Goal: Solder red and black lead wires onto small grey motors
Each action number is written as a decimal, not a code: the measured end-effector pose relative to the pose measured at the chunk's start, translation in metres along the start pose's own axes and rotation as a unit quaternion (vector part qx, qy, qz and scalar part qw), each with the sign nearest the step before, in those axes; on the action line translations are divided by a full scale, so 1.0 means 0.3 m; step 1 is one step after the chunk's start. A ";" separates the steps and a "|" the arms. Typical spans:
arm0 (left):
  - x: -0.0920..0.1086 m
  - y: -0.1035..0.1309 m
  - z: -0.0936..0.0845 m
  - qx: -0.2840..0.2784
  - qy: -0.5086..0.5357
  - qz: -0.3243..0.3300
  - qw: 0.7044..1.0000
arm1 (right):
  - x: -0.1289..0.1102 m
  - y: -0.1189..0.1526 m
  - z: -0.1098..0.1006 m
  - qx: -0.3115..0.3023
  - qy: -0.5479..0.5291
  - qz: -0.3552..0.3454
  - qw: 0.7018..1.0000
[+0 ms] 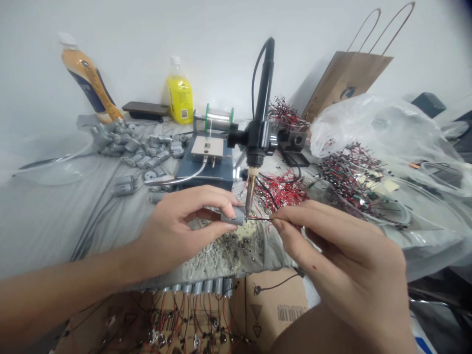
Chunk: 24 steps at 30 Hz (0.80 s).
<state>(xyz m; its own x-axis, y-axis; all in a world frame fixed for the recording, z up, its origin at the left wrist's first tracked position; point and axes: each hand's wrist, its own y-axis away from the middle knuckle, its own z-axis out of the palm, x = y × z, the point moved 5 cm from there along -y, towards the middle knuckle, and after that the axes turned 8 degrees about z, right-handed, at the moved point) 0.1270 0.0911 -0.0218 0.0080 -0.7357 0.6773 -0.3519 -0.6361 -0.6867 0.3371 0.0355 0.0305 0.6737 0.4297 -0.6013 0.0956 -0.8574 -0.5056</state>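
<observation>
Between the thumb and fingers of my left hand [191, 221] is a small grey cylindrical motor [233, 216], lying roughly on its side. My right hand [332, 260] pinches a thin dark and red wire [261, 219], whose far end reaches the motor's right end. Above that spot stands a black soldering iron [263, 93] in a clamp, its tip [248, 204] pointing down beside the motor's end. Whether tip, wire and motor touch is too small to tell. Behind them is a blue feeder box [212, 172] with a solder spool [219, 119] and a curved metal tube [191, 178].
Loose grey motors [147, 152] are heaped at the left. Red wires [282, 189] lie behind my right hand, with more wire bundles [350, 177] and a plastic bag [368, 123] at the right. Wired motors [207, 286] line the front edge above cardboard [280, 295]. Bottles [179, 96] stand behind.
</observation>
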 end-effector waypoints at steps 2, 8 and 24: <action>-0.001 0.001 -0.001 0.001 -0.008 0.000 1.000 | 0.003 0.002 0.000 -0.005 0.000 0.007 1.000; 0.002 0.003 -0.002 0.000 -0.014 -0.001 1.000 | 0.005 -0.004 0.003 -0.010 -0.005 0.001 1.000; -0.004 0.004 -0.001 0.002 -0.016 -0.002 1.000 | 0.001 -0.007 0.007 -0.010 0.009 0.002 1.000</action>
<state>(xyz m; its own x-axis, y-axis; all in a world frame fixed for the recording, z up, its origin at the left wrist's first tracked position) 0.1263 0.0914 -0.0234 0.0398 -0.7396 0.6719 -0.3484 -0.6405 -0.6844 0.3354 0.0381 0.0301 0.6866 0.4217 -0.5922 0.1070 -0.8643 -0.4914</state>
